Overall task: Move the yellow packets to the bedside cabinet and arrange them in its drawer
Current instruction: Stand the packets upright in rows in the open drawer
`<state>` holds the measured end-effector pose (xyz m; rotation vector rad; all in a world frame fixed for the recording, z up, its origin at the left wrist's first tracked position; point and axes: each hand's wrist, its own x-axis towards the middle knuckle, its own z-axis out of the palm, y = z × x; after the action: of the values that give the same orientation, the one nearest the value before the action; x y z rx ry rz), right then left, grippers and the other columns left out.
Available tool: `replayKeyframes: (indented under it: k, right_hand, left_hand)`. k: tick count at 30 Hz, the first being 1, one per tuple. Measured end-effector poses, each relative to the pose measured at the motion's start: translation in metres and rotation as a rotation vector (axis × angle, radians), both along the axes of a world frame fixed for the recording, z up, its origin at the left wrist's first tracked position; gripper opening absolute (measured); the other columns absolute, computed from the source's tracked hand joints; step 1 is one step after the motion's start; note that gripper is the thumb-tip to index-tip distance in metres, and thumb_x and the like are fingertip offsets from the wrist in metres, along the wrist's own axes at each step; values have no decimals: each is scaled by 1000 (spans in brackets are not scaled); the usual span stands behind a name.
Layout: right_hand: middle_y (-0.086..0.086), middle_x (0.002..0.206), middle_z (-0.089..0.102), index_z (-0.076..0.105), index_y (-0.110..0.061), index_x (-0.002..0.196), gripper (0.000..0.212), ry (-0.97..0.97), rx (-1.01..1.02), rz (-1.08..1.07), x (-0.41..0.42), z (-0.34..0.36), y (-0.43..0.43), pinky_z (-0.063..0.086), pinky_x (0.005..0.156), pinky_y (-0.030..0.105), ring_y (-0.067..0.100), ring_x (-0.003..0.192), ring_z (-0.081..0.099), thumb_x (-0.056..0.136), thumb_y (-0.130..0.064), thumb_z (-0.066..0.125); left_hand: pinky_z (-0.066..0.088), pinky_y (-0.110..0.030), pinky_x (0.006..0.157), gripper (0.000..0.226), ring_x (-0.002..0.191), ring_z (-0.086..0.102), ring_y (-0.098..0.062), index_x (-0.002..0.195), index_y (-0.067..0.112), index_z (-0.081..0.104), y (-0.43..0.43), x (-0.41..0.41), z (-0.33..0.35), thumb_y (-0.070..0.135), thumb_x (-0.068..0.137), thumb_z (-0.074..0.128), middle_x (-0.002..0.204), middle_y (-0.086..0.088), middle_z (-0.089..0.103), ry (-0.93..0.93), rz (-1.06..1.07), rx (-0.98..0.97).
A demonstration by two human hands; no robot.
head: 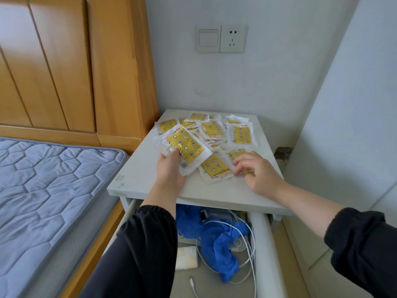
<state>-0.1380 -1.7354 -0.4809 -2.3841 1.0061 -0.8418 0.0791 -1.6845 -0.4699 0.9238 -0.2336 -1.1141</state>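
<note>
The yellow packets lie heaped on the bedside cabinet above its open drawer; the left hand pinches a slippery stack, the right hand fingers curl onto one; slips could scatter them into the drawer's cables.

No legible text anywhere. The yellow clear-edged plastic packets on the white cabinet top, centre of frame, carry only printed star, moon and flower shapes; small marks on their white borders are too blurred to read. White wall socket plate, upper centre, is unlabelled.
</note>
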Motion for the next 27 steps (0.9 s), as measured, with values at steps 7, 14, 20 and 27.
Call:
replayKeyframes:
  k: [7, 14, 20, 27]
  right_hand:
    - [8, 129, 50, 51, -12, 127, 55, 311, 140, -635, 6, 15, -14, 38, 94, 37, 28, 125, 41, 89, -52, 53]
    - [7, 96, 60, 48, -5, 112, 54, 449, 448, -633, 28, 39, -29, 47, 77, 30, 24, 95, 59, 77, -37, 75]
    - [13, 111, 64, 58, -2, 114, 33, 2, 531, -707, 14, 42, -28, 41, 54, 23, 23, 77, 60, 87, -17, 68]
    - [7, 100, 60, 58, 0, 120, 39, -765, 725, -711, 23, 58, -20, 46, 83, 32, 20, 91, 53, 85, -12, 70]
  left_hand:
    - [55, -40, 73, 34, 101, 64, -26, 132, 18, 50, 5, 0, -2, 9, 99, 48, 109, -4, 64, -20, 41, 27]
    - [53, -49, 91, 28, 103, 64, -24, 121, 28, 50, 4, 6, -8, 11, 99, 48, 107, 1, 64, -133, 81, 62]
    - [52, -49, 93, 24, 105, 63, -24, 118, 27, 50, 6, 10, -12, 13, 99, 49, 112, -1, 63, -118, 90, 53]
    - [54, -43, 80, 30, 98, 62, -22, 129, 21, 50, 10, 12, -12, 13, 100, 49, 115, -2, 62, -2, 91, 39]
